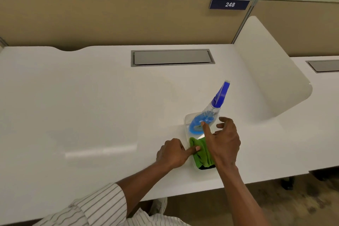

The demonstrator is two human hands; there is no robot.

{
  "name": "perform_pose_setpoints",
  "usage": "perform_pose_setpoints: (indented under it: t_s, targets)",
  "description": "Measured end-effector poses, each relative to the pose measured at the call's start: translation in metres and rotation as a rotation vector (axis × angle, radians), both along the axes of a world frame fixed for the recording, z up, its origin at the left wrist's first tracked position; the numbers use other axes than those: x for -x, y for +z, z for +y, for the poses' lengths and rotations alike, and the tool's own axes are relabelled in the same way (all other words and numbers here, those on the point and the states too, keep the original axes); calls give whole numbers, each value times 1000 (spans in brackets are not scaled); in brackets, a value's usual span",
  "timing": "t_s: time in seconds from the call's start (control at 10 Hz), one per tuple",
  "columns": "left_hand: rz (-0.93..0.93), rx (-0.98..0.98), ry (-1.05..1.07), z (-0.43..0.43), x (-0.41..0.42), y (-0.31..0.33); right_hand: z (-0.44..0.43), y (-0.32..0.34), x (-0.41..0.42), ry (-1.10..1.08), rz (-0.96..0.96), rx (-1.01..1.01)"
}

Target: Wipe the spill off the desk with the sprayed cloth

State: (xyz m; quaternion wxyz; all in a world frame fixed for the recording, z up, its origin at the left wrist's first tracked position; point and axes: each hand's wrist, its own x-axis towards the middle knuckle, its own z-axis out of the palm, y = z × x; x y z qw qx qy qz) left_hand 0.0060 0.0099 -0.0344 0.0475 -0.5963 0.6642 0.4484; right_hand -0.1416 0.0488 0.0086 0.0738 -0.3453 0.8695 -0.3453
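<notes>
A green cloth (200, 150) lies folded in the near end of a clear plastic tray (187, 117) on the white desk (91, 106). A spray bottle (205, 119) with blue liquid and a blue trigger head lies tilted in the tray's far end. My left hand (172, 154) rests at the tray's left side, its fingers mostly curled and one fingertip touching the cloth. My right hand (223, 141) hovers over the cloth with fingers spread, the index finger reaching toward the bottle. I cannot make out a spill on the desk.
A grey cable hatch (172, 58) is set into the desk's far middle. A white curved divider (271, 71) rises on the right, with a second desk beyond it. A tan partition with a "248" sign (229, 4) runs along the back. The desk's front edge is close to me.
</notes>
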Motion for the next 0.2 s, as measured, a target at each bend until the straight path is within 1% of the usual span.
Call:
perform_pose_setpoints:
  t_s: [0.1,0.2]
  targets:
    - [-37,16,-29,1,-8,1,15,-2,-17,24,56,-17]
    - [-63,55,-34,1,-20,2,23,-7,-38,187,131,25]
